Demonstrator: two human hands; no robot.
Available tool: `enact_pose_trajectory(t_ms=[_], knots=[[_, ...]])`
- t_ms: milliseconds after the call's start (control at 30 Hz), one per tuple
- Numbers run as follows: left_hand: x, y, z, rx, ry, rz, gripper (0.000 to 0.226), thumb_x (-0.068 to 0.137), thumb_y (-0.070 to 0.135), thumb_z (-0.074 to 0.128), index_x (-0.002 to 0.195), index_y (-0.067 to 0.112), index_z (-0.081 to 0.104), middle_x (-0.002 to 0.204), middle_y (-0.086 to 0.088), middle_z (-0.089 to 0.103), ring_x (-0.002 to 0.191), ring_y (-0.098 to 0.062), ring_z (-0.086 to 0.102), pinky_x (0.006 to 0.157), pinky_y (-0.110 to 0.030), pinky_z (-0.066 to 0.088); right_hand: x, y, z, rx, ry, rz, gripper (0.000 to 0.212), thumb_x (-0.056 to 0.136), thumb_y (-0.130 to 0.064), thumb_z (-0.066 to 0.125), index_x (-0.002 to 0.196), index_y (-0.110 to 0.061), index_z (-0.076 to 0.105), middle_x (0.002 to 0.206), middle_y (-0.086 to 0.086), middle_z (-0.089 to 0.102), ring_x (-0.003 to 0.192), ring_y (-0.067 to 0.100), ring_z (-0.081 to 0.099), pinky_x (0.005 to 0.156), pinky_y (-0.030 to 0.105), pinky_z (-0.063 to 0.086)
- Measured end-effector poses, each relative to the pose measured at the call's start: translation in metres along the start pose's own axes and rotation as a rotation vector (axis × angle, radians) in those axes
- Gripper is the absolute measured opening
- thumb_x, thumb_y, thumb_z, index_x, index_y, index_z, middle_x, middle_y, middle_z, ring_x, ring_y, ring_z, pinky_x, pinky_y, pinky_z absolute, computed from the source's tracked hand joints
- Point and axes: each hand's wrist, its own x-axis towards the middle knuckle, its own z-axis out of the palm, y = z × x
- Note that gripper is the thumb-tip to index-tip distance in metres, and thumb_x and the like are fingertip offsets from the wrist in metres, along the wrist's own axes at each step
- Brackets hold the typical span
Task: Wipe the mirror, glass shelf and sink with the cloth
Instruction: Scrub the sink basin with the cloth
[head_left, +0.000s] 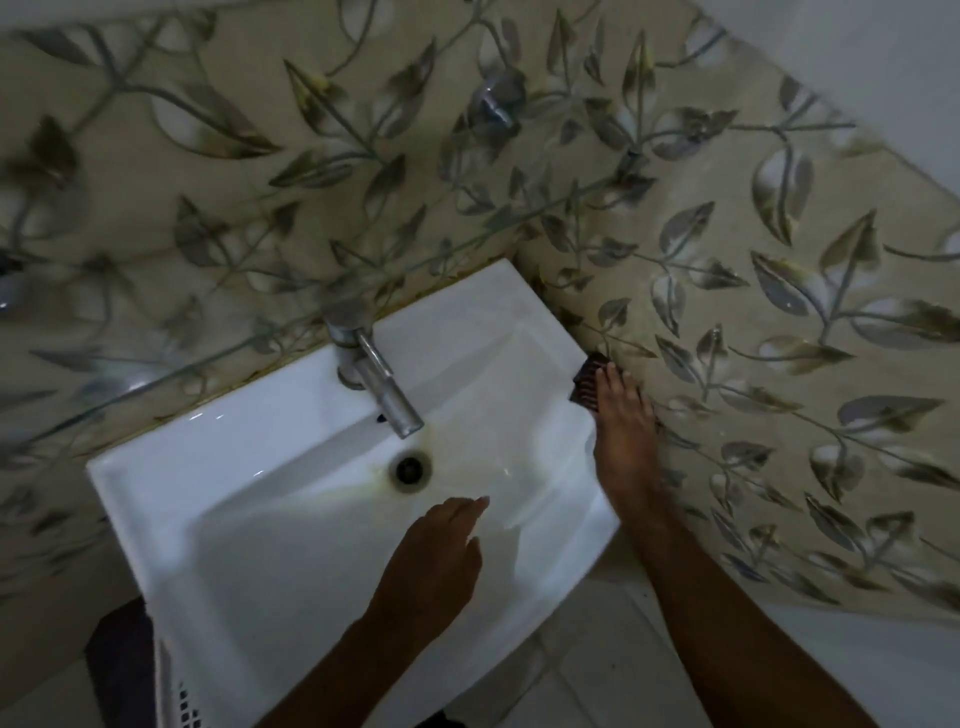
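Observation:
A white sink (218, 519) fills the middle of the view, tilted in the frame. On its right rim lies a dark ribbed cloth (586, 384). My right hand (623, 431) lies flat along that rim, its straight fingertips pressing on the cloth. My left hand (436, 561) is over the front of the basin with relaxed fingers and holds nothing. Above the sink, the clear edge of the glass shelf (218, 353) runs diagonally across the leaf-patterned tiles. I see no mirror.
A chrome tap (382, 387) juts over the basin toward the drain (411, 467), which has yellowish staining around it. A chrome bracket (493, 98) sits high on the tiled wall. A white slotted basket (179, 691) stands at the bottom left, with pale floor tiles (587, 670) below the sink.

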Motion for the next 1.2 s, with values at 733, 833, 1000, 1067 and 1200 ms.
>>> enact_pose_trajectory(t_ms=[733,833,1000,1067,1200], knots=[[-0.004,-0.028,-0.021,-0.066,0.175,-0.113,0.046,0.097,0.023,0.057,0.142,0.03,0.051,0.143,0.01,0.053,0.127,-0.007,0.053,0.108,-0.016,0.032,0.12,-0.096,0.027,0.255,0.022,-0.496,0.044,0.098,0.002,0.054,0.142,0.002,0.052,0.15,0.02,0.048,0.142,0.036,0.044,0.122,0.042,0.025],[-0.018,-0.039,-0.028,-0.067,0.209,-0.16,0.044,0.097,0.02,0.057,0.14,0.025,0.053,0.14,0.009,0.054,0.124,-0.01,0.056,0.109,-0.022,0.038,0.121,-0.077,0.029,0.234,0.057,-0.266,0.042,0.1,-0.005,0.057,0.142,0.001,0.052,0.149,0.019,0.051,0.142,0.039,0.045,0.121,0.047,0.026],[-0.041,-0.054,-0.038,-0.105,0.285,-0.253,0.047,0.094,0.01,0.059,0.14,0.018,0.054,0.14,0.002,0.056,0.126,-0.019,0.056,0.112,-0.034,0.039,0.098,-0.157,0.034,0.346,-0.022,-0.28,0.046,0.103,-0.01,0.05,0.148,0.0,0.044,0.154,0.019,0.044,0.145,0.038,0.039,0.122,0.052,0.024],[-0.038,-0.056,-0.045,-0.114,0.3,-0.278,0.049,0.095,0.014,0.057,0.144,0.02,0.05,0.145,0.002,0.052,0.133,-0.018,0.05,0.116,-0.033,0.036,0.069,-0.2,0.035,0.348,-0.056,-0.388,0.056,0.095,-0.019,0.063,0.146,0.001,0.048,0.15,0.02,0.05,0.14,0.04,0.047,0.117,0.053,0.031],[-0.03,-0.062,-0.064,-0.093,0.374,-0.292,0.052,0.097,0.02,0.055,0.147,0.026,0.045,0.148,0.007,0.047,0.137,-0.007,0.038,0.114,-0.018,0.024,0.037,-0.218,0.037,0.38,-0.033,-0.481,0.065,0.087,-0.025,0.065,0.143,0.003,0.049,0.143,0.022,0.056,0.134,0.041,0.053,0.112,0.056,0.037]])
